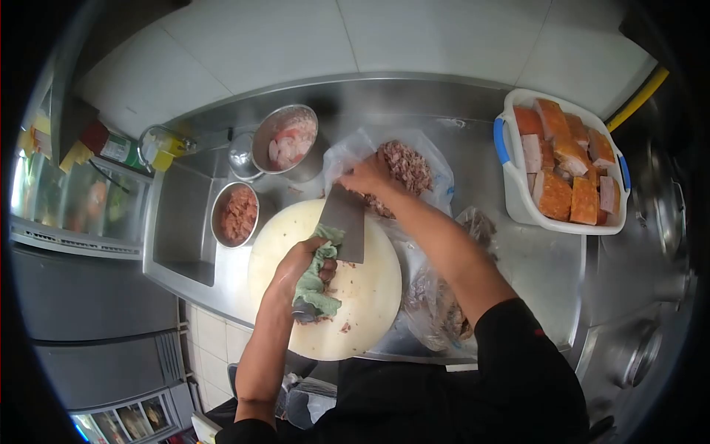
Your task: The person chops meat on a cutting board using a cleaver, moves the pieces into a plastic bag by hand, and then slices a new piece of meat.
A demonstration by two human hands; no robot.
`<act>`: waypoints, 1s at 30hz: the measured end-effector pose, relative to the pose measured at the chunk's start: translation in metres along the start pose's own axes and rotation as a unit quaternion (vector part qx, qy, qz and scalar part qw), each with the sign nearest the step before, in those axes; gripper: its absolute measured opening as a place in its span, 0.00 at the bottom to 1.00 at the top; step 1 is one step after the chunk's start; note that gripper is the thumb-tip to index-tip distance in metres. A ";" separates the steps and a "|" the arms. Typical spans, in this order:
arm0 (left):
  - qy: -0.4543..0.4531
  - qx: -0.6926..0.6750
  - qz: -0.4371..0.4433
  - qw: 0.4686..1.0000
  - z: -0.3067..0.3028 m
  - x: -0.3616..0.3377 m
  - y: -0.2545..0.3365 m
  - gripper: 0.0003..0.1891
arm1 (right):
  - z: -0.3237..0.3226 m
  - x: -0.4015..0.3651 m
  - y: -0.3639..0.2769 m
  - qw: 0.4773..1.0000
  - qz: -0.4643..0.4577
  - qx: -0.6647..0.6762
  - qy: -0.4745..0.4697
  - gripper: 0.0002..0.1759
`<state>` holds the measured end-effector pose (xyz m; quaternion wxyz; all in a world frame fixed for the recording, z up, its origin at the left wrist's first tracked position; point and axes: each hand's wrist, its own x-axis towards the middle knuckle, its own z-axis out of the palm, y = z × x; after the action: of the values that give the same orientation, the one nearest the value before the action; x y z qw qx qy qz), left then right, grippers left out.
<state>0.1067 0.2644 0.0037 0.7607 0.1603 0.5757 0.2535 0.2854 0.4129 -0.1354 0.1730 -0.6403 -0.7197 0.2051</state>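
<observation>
Your left hand [296,263] has its grip clamped on a wide, grey metal cleaver [346,222], with a crumpled pale green cloth [319,285] bunched around the handle. The cleaver is over a big, round, cream chopping board [373,288], and its far end points up to your right hand [370,176]. Your right hand is at the pile of chopped, brownish-pink meat [405,164], which sits in an open, clear plastic bag [438,161]. You can't tell if that grip is together or apart, because the fingertips are hard to see. Small meat bits [345,327] lie on the board. Near its left side is a round steel pot of reddish minced meat [239,213], and above that is a steel pot of pale pink meat [292,139]. Another clear plastic bag [425,300] lies just right of the board. Far right on the shiny steel bench [540,270] is a white tub with blue handles [521,211], full of golden-brown meat chunks [584,201].
</observation>
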 end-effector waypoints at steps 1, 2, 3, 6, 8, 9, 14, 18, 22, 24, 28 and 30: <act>0.000 0.002 0.003 1.000 -0.001 -0.002 0.000 0.08 | -0.011 0.003 -0.001 0.998 -0.003 0.056 0.041 0.39; 0.005 -0.002 0.010 1.000 -0.004 -0.004 0.000 0.08 | -0.031 0.012 0.008 0.996 -0.044 0.077 0.011 0.39; 0.010 -0.008 0.017 1.000 -0.007 -0.007 -0.001 0.08 | -0.036 0.018 0.017 0.996 -0.048 0.076 0.010 0.39; -0.011 0.018 0.010 1.000 -0.016 -0.010 -0.003 0.08 | -0.043 0.019 0.039 0.999 0.023 0.036 0.013 0.29; -0.018 0.011 0.017 1.000 -0.018 -0.008 -0.006 0.08 | -0.054 0.011 0.049 0.991 0.028 0.087 0.098 0.19; -0.024 0.011 0.021 0.999 -0.017 -0.007 -0.006 0.08 | -0.063 0.003 0.047 0.992 0.023 0.083 0.096 0.19; -0.029 0.006 0.021 0.999 -0.014 -0.010 -0.006 0.08 | -0.068 -0.030 0.068 0.974 0.031 0.059 0.215 0.14; -0.038 0.024 -0.004 0.999 -0.019 -0.015 -0.005 0.08 | -0.034 -0.018 0.130 0.878 0.045 -0.138 0.456 0.17; -0.070 0.024 0.005 0.997 -0.022 -0.011 -0.006 0.09 | -0.022 0.002 0.180 0.939 0.156 -0.059 0.301 0.19; -0.046 0.056 0.012 0.997 -0.016 -0.014 -0.003 0.10 | -0.072 -0.007 0.149 0.967 0.173 0.047 0.183 0.20; -0.043 0.066 0.039 0.996 -0.012 -0.013 -0.002 0.11 | -0.149 -0.027 0.086 0.966 0.130 0.055 0.219 0.18; -0.032 0.077 0.086 0.993 -0.016 -0.005 -0.006 0.11 | -0.152 -0.036 0.071 0.964 0.125 0.049 0.230 0.18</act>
<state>0.0916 0.2556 0.0000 0.7394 0.2748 0.5532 0.2677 0.4275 0.3954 -0.0413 0.3382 -0.7457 -0.5641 0.1069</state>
